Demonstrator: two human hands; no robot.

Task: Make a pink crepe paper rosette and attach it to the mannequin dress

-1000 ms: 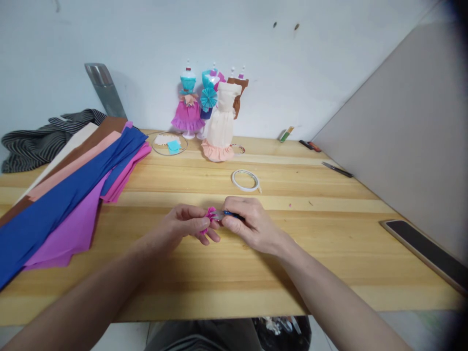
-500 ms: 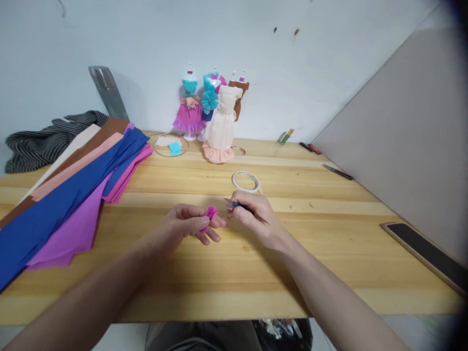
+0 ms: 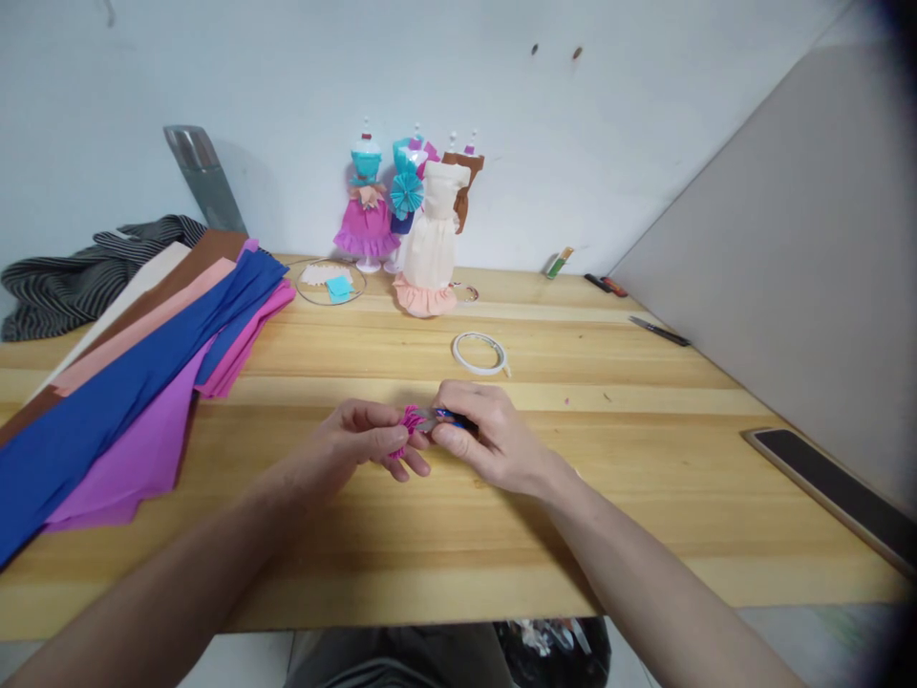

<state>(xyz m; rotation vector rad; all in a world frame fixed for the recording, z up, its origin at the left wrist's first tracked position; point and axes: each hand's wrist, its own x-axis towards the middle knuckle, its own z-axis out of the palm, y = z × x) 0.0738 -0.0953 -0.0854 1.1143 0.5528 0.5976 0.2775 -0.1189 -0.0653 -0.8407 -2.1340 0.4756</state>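
My left hand (image 3: 373, 438) pinches a small pleated piece of magenta crepe paper (image 3: 411, 419) between thumb and forefinger, its other fingers loosely spread below. In my right hand (image 3: 494, 435) is a small blue-handled bladed tool (image 3: 427, 419), gripped between thumb and curled fingers. Its metal blade points left and meets the right edge of the pleats. Whether the blade is single or paired I cannot tell. Both hands are held over the wooden table (image 3: 401, 564). Just beyond them lies a roll of white tape (image 3: 458, 361).
Several small dress forms in paper outfits, one in a cream dress (image 3: 430, 229), stand by the wall. Coloured crepe paper sheets (image 3: 136, 382) and striped cloth (image 3: 57, 287) lie left, near a leaning bottle (image 3: 207, 182). A knife-like tool (image 3: 659, 332) and a phone (image 3: 831, 487) lie right.
My right hand has moved left, bringing the blade from beside the magenta paper onto its edge. My left hand has hardly moved. The view has shifted slightly.
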